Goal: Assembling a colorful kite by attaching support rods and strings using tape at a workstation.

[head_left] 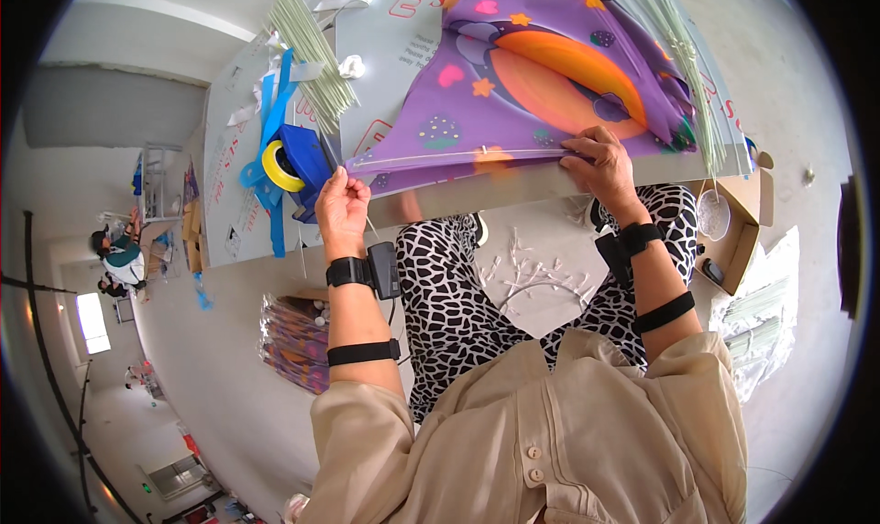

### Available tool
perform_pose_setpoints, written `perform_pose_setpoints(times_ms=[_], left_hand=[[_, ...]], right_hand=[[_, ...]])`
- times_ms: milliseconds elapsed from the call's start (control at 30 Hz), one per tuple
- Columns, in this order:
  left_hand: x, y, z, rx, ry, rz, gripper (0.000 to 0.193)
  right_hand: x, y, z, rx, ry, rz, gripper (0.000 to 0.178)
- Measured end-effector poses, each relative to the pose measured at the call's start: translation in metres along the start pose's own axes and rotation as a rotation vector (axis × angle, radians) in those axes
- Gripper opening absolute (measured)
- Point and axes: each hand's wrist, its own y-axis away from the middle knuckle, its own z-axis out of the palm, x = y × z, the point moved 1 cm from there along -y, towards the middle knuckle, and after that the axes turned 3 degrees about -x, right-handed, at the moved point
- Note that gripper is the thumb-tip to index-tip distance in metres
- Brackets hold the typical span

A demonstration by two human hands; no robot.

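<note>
A purple kite [412,130] of thin printed fabric, with orange shapes, stars and hearts, lies spread over the table and narrows to a pointed corner at the left. A thin pale rod [431,159] runs along its near edge. My left hand [343,203] pinches the pointed left corner between thumb and fingers. Farther right along the same edge, my right hand [598,165] grips the fabric edge with thumb and fingertips. Just left of my left hand stands a blue tape dispenser [312,157] with a yellow roll [282,166].
Bundles of thin pale rods lie at the table's back left [316,66] and right side [687,56]. Blue strips [275,111] hang near the dispenser. Below are an open cardboard box [738,231], plastic-wrapped rods [756,322], a bag of printed fabric [293,341] and scattered white pieces [532,267].
</note>
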Motion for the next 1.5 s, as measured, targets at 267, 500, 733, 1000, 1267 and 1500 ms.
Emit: perform_pose_setpoints(times_ms=[267, 500, 733, 1000, 1267, 1500], left_hand=[[-0.011, -0.003, 0.014, 0.058, 0.117, -0.024, 0.021], [-0.025, -0.004, -0.005, 0.289, -0.332, 0.018, 0.021], [-0.031, -0.012, -0.008, 0.438, -0.876, 0.251, 0.019], [-0.032, -0.017, 0.067, 0.313, -1.598, 0.94, 0.054], [-0.081, -0.027, 0.23, -0.202, -1.864, 0.967, 0.078], [-0.076, -0.066, 0.229, -0.058, -1.599, 1.081, 0.052]], right_hand=[[0.015, -0.011, -0.003, -0.004, -0.044, 0.146, 0.015], [0.005, -0.043, -0.019, 0.133, -0.239, 0.146, 0.015], [0.017, -0.091, -0.057, 0.046, -0.287, 0.215, 0.014], [0.029, -0.081, -0.043, -0.103, -0.494, 0.235, 0.019], [0.03, -0.067, -0.033, -0.166, -0.567, 0.222, 0.021], [0.036, -0.063, -0.031, -0.246, -0.498, 0.195, 0.025]])
